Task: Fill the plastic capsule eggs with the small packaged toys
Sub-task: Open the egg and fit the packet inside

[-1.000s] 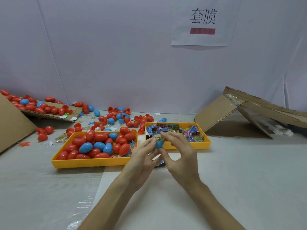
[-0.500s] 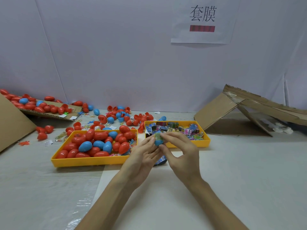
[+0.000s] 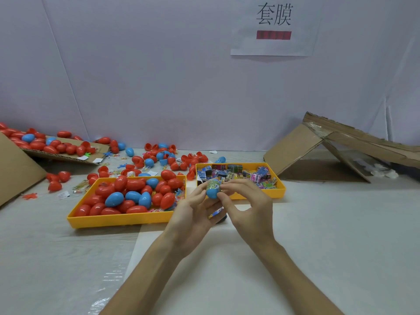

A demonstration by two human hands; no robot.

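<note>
Between both hands: blue plastic capsule egg half (image 3: 212, 193), gripped by left hand (image 3: 193, 211); right hand (image 3: 248, 202) pinches small green-printed packaged toy (image 3: 213, 183) protruding from its top. Just behind grip: yellow plastic tray (image 3: 278, 193) of packets.

On the table (image 3: 341, 235) two trays sit side by side. The egg tray (image 3: 118, 220) is on the left, and the toy tray (image 3: 279, 187) on the right holds packaged toys (image 3: 238, 175). Loose eggs (image 3: 172, 160) lie behind both. A cardboard sheet (image 3: 63, 155) lies far left and folded cardboard (image 3: 293, 151) far right. In front of the toy tray's left corner, the left hand (image 3: 193, 214) and right hand (image 3: 250, 208) hold a capsule half (image 3: 212, 193).
</note>
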